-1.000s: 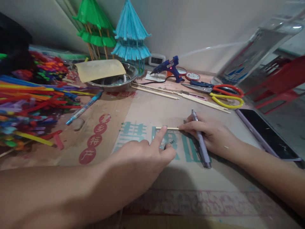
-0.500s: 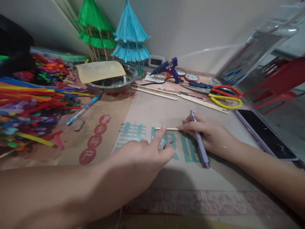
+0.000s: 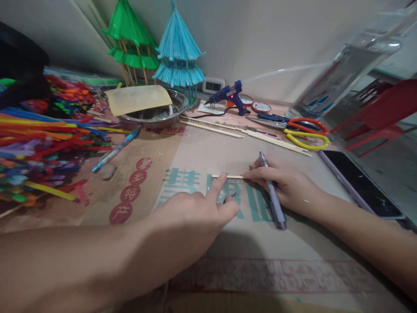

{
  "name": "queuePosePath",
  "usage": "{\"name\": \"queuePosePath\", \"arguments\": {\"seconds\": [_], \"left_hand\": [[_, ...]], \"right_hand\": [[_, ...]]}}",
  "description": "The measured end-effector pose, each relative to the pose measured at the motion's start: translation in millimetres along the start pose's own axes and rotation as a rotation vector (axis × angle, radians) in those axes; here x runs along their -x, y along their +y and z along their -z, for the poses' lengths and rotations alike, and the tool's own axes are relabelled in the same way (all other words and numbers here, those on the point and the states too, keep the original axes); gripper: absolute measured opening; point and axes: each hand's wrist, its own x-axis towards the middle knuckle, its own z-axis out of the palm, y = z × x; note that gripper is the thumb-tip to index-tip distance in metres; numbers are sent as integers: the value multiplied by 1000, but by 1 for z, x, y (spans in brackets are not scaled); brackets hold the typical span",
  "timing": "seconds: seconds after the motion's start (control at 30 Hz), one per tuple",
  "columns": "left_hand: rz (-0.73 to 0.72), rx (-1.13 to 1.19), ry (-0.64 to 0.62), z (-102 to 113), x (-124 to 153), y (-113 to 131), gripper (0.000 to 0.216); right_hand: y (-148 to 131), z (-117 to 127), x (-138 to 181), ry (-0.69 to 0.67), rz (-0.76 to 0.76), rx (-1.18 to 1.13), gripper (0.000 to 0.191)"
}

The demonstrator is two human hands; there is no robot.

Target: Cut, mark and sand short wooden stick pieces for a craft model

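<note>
My left hand reaches in from the lower left, index finger straight and the other fingers curled. Its index fingertip presses a short thin wooden stick down along a clear ruler on the cardboard. The ruler is partly hidden under that hand. My right hand rests at the stick's right end, its fingertips closed on it. A purple pen is also held in my right hand, slanting across the fingers with its lower end toward me.
Behind lie loose wooden sticks, scissors and a blue glue gun. A metal bowl stands before green and blue pagoda-like models. Colourful pipe cleaners heap at left; a phone lies right.
Both hands, the stick and the pen stay nearly where they were. Only the camera view has shifted very slightly.
</note>
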Motion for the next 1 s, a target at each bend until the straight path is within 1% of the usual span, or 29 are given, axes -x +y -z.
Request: {"name": "queuePosePath", "arguments": {"seconds": [0.1, 0.2, 0.23, 0.3, 0.37, 0.4, 0.47, 0.53, 0.6, 0.63, 0.7, 0.83, 0.9, 1.0], "left_hand": [[6, 14, -14, 0, -1, -1, 32], [14, 20, -47, 2, -2, 0, 34], [12, 23, -54, 2, -2, 0, 36], [8, 29, -59, 2, -3, 0, 39], [10, 34, -69, -1, -3, 0, 42], [16, 41, -83, -2, -3, -1, 43], [24, 71, -110, -7, -3, -2, 44], [34, 102, -111, -10, -4, -3, 46], [32, 118, -89, -11, -6, -2, 49], [30, 118, -86, -10, -6, -2, 50], [40, 112, -98, -6, -7, -1, 47], [74, 126, -122, 0, -8, -1, 38], [70, 156, -121, 0, -8, -2, 40], [70, 198, -133, 0, -8, -4, 50]], "right_hand": [[0, -2, 0, 0, -7, 9, 21], [-1, -2, 1, 30, -43, -11, 22], [-2, -1, 2, 54, -55, -30, 26], [-5, 3, 4, 111, -82, -110, 42], [-10, 7, 5, 159, -152, -240, 58], [-13, 9, 5, 173, -203, -308, 61], [-19, 10, 2, 179, -322, -400, 58], [-21, 8, -1, 193, -423, -446, 44], [-21, 4, -4, 212, -482, -497, 29], [-19, 2, -5, 220, -496, -522, 26], [-16, -1, -5, 233, -504, -533, 28], [-12, 0, -4, 275, -487, -427, 28], [-12, 1, -4, 269, -470, -402, 27], [-12, 1, -3, 263, -454, -407, 27]]}}
